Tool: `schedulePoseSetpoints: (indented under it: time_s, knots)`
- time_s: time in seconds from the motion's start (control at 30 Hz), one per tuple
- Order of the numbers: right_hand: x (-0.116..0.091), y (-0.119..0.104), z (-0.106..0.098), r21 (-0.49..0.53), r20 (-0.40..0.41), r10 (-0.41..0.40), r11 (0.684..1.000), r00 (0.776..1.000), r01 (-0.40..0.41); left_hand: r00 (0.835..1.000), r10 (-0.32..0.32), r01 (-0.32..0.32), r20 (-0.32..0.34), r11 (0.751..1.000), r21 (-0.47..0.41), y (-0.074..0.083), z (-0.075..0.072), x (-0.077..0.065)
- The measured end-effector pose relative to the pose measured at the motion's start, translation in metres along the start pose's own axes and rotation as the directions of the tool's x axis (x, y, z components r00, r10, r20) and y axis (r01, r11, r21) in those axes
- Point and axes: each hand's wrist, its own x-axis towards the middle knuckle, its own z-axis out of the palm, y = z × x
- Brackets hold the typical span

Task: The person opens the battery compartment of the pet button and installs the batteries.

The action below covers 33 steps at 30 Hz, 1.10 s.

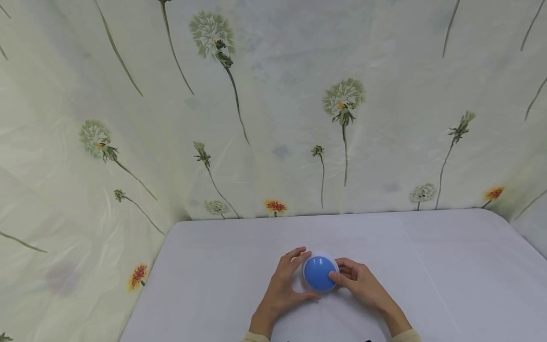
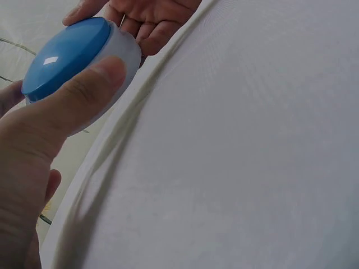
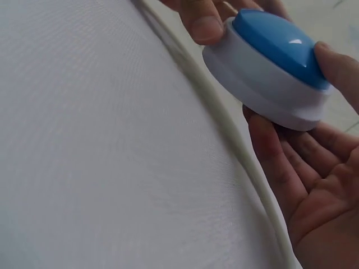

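A round push button [image 1: 318, 274] with a glossy blue dome on a white base is held between both hands over the table. On its left side the left hand [image 1: 284, 282] curves around the white base, thumb at the near side and fingertips at the far rim. In the left wrist view the left thumb [image 2: 92, 89] lies along the base. The right hand [image 1: 359, 282] pinches the button from the right. Its thumb [image 3: 339, 70] rests on the blue dome while its fingers [image 3: 275, 151] support the underside, as the right wrist view shows. The button looks tilted in both wrist views.
A white cloth covers the table [image 1: 213, 270], whose rounded far corners show. Behind and to the sides hangs a pale curtain [image 1: 278, 118] printed with dandelions and orange flowers. The table edge [image 3: 224, 126] runs close to the hands in the wrist views.
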Motion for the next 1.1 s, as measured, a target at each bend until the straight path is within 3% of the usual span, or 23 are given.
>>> schedulePoseSetpoints:
  time_s: [0.2, 0.37, 0.47, 0.57, 0.8, 1.1]
  knots:
    - [0.0008, 0.0004, 0.0000, 0.026, 0.046, -0.003, 1.000, 0.999, 0.002, 1.000, -0.004, 0.004, 0.000, 1.000, -0.007, -0.0015, 0.0007, -0.0016]
    - [0.0007, -0.0002, -0.0006, 0.044, 0.096, -0.055, 0.998, 0.994, 0.051, 0.997, -0.070, 0.074, 0.043, 0.992, -0.098, -0.0040, 0.0025, -0.0020]
    - [-0.0002, -0.0014, -0.0005, 0.014, 0.104, -0.111, 0.994, 0.988, 0.110, 0.993, -0.107, 0.113, 0.050, 0.983, -0.146, -0.0052, 0.0026, -0.0013]
    - [-0.0006, -0.0020, 0.0005, -0.079, 0.082, -0.160, 0.983, 0.984, 0.166, 0.991, -0.122, 0.127, 0.047, 0.980, -0.153, -0.0060, 0.0015, -0.0009]
    - [-0.0003, -0.0002, 0.0024, -0.355, -0.017, -0.275, 0.900, 0.961, 0.251, 0.989, -0.137, 0.142, 0.052, 0.981, -0.135, -0.0036, 0.0002, -0.0009]
    - [0.0004, 0.0066, 0.0035, -0.512, -0.060, -0.368, 0.809, 0.928, 0.288, 0.989, -0.129, 0.125, 0.073, 0.991, 0.053, -0.0060, 0.0003, -0.0027]
